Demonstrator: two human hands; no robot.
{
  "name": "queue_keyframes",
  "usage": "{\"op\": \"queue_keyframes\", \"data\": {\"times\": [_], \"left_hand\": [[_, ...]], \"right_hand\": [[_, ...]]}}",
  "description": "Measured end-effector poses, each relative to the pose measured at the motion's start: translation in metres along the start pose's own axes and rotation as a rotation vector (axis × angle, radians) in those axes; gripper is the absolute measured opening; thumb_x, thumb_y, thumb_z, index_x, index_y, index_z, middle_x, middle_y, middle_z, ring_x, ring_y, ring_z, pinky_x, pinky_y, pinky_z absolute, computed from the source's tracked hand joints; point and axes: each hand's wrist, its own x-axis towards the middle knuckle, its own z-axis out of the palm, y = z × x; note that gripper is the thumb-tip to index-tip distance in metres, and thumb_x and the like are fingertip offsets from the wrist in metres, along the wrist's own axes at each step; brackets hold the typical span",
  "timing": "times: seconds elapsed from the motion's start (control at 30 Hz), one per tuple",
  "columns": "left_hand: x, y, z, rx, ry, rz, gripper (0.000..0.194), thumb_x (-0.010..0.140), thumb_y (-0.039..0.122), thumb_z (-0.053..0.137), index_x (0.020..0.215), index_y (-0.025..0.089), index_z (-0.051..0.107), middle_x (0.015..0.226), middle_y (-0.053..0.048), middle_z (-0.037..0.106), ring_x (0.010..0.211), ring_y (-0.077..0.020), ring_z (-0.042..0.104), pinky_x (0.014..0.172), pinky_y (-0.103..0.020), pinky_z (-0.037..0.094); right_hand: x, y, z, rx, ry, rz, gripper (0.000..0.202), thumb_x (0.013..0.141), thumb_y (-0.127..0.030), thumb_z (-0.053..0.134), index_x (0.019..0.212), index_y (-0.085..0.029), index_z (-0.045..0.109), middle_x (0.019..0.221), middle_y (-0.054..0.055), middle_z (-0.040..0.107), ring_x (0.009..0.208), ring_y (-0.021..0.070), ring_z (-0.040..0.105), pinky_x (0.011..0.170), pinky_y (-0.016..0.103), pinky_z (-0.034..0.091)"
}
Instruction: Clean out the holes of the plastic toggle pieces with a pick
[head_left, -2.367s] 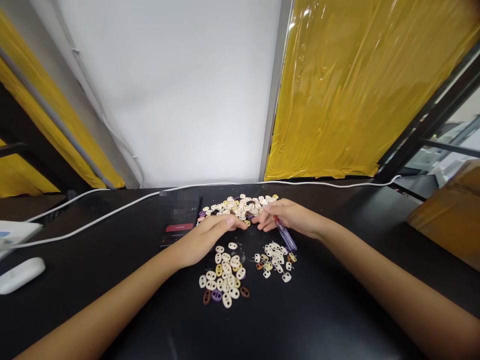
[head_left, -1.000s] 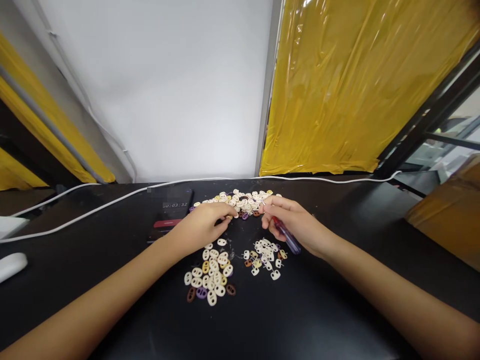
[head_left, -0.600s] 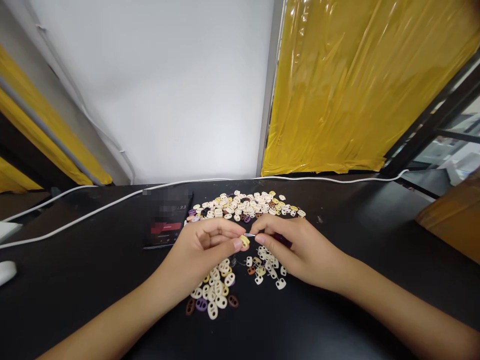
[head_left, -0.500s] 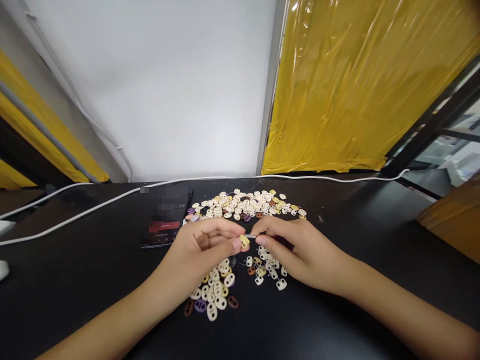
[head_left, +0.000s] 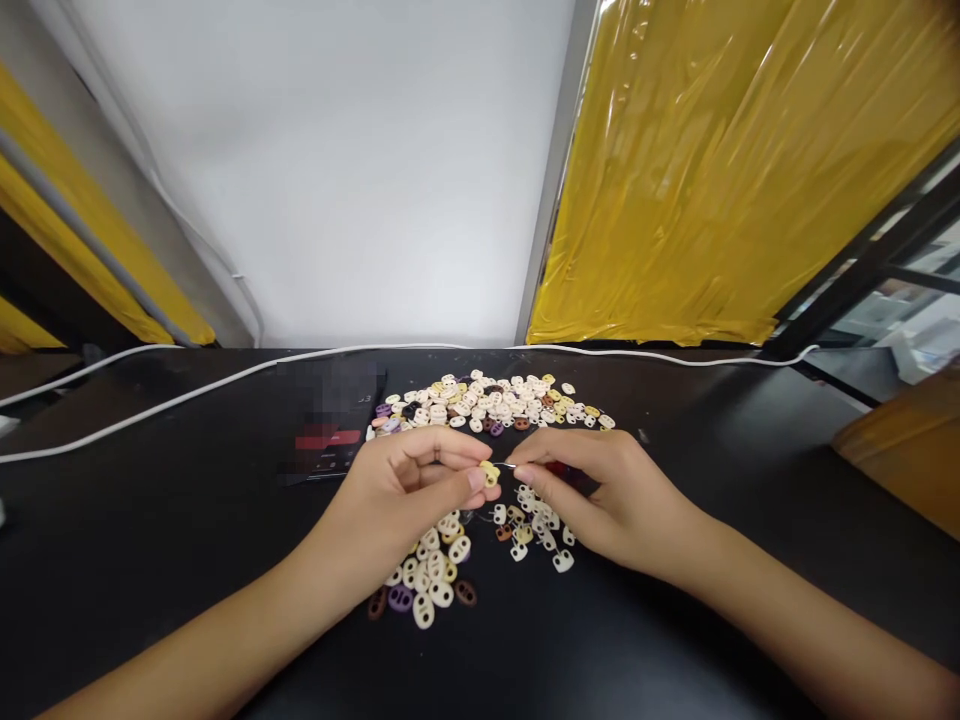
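My left hand (head_left: pixel 412 490) pinches a small yellow two-holed plastic piece (head_left: pixel 490 475) between thumb and fingers. Facing it, my right hand (head_left: pixel 607 490) is closed on a thin metal pick (head_left: pixel 509 465); its tip points at the yellow piece, and I cannot tell whether it is inserted. A dark red part shows behind the right fingers, perhaps its handle. Below my left hand lies a pile of oval two-holed pieces (head_left: pixel 436 568), mostly cream, some yellow, brown and purple. Under my right hand are smaller two-holed pieces (head_left: pixel 519 551) with thin stems.
Beyond my hands a wide heap of similar oval pieces (head_left: pixel 510 402) spreads over the black table (head_left: pixel 585 650). A phone (head_left: pixel 330 440) lies left of it. A white cable (head_left: pixel 202 380) runs along the back, and a cardboard box (head_left: pixel 900 430) stands at right.
The yellow piece has turned slightly between my left fingers, showing its holes more. The pick now sits a bit higher, against its upper right side. The whole view has shifted slightly.
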Motion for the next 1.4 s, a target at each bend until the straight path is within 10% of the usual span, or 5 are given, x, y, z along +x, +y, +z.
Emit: {"op": "queue_keyframes", "data": {"times": [1.0, 1.4], "left_hand": [[-0.007, -0.005, 0.013, 0.094, 0.100, 0.038, 0.023, 0.074, 0.024, 0.079, 0.096, 0.020, 0.080, 0.079, -0.003, 0.081, 0.082, -0.0229, 0.079, 0.083, -0.034, 0.064], [-0.008, -0.007, 0.011, 0.221, 0.006, 0.056, 0.020, 0.079, 0.022, 0.074, 0.099, 0.022, 0.075, 0.080, 0.000, 0.076, 0.077, -0.0163, 0.075, 0.073, -0.025, 0.061]], "right_hand": [[-0.004, -0.010, 0.003, -0.078, -0.036, 0.108, 0.013, 0.093, -0.026, 0.055, 0.090, -0.023, 0.067, 0.072, 0.000, 0.070, 0.062, 0.0152, 0.062, 0.059, 0.027, 0.041], [0.003, -0.007, 0.004, 0.273, 0.006, 0.303, 0.019, 0.093, -0.028, 0.058, 0.081, -0.020, 0.069, 0.070, 0.000, 0.066, 0.066, 0.0143, 0.057, 0.062, 0.027, 0.043]]}}
